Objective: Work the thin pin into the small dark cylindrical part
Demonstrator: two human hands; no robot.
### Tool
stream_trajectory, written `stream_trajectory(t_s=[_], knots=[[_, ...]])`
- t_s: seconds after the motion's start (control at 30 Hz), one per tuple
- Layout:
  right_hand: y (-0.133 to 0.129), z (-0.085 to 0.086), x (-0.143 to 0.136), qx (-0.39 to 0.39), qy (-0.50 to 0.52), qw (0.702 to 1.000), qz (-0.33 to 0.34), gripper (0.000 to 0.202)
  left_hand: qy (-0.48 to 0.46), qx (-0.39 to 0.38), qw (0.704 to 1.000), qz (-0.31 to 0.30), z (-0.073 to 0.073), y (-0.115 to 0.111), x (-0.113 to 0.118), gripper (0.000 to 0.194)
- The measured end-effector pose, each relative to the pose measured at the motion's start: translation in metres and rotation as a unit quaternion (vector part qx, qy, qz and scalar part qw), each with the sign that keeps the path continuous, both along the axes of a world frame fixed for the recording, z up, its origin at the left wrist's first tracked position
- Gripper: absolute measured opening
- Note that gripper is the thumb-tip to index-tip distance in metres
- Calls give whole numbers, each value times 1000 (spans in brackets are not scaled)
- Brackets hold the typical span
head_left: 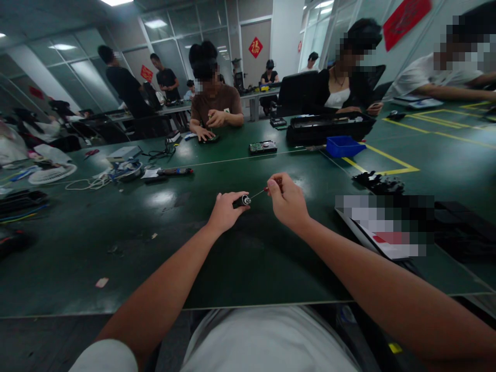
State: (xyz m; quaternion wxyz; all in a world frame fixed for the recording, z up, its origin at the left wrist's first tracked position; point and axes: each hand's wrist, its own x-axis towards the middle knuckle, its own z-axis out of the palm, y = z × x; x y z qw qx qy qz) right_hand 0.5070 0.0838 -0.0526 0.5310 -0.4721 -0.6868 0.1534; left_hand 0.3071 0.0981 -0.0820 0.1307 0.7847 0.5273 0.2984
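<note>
My left hand (228, 211) is closed around a small black cylinder (241, 202) with a silvery round end facing right; its exact kind is too small to tell. In my right hand (287, 200) is a screwdriver (266, 189) with a reddish handle, pinched between thumb and fingers. The thin shaft points left and its tip meets, or nearly meets, the silvery end of the cylinder. Both hands are just above the green table (248, 268). My fingers hide most of the screwdriver's handle and part of the cylinder.
A hard drive (263, 147) lies beyond my hands, with a blue bin (344, 146) and a long black case (329, 129) to its right. A pen-shaped tool (174, 171) and cables (126, 169) lie left. Papers (382, 232) sit by my right forearm. A person (217, 103) works opposite.
</note>
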Motion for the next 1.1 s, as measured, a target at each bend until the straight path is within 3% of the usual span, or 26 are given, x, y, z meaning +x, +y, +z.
stream_trajectory(t_s=[0.23, 0.7, 0.9, 1.1], knots=[[2, 0, 1, -1, -19, 999, -28, 18, -8, -23, 1000, 6, -2, 1, -2, 39], [4, -1, 1, 27, 0, 999, -41, 17, -135, -11, 990, 24, -1, 1, 0, 37], [4, -2, 1, 55, 10, 998, -44, 17, -58, -50, 997, 22, 8, -4, 13, 28], [3, -2, 0, 59, -1, 998, -37, 17, 76, -78, 993, -38, 11, 5, 27, 22]])
